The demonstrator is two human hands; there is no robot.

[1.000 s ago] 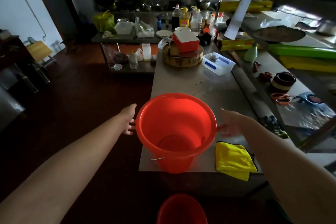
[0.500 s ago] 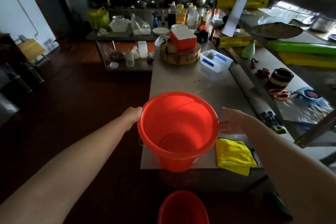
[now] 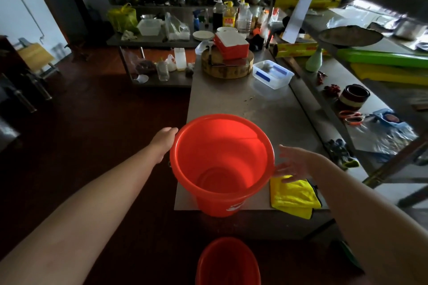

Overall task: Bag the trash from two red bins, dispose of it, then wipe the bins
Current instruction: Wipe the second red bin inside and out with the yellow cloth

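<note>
A red bin stands upright and empty at the near edge of a steel counter in a dim kitchen, its base at or slightly over the edge. The left grip presses against the outside of the bin's left rim. Its fingers are hidden behind the wall, so whether they clasp the rim cannot be told. The right grip is released, with its fingers spread just beside the right rim and over the far corner of a folded yellow cloth. The cloth lies on the counter against the bin's right side.

A second red bin sits on the dark floor directly below, in front of the counter.

Farther along the counter, well apart from the bin, are a clear plastic tub and a round wooden chopping block. A red-and-white box sits on top of the block. Oil and sauce bottles crowd the far end. To the right, a metal shelf runs alongside the counter and holds a brown pot and other small items.
</note>
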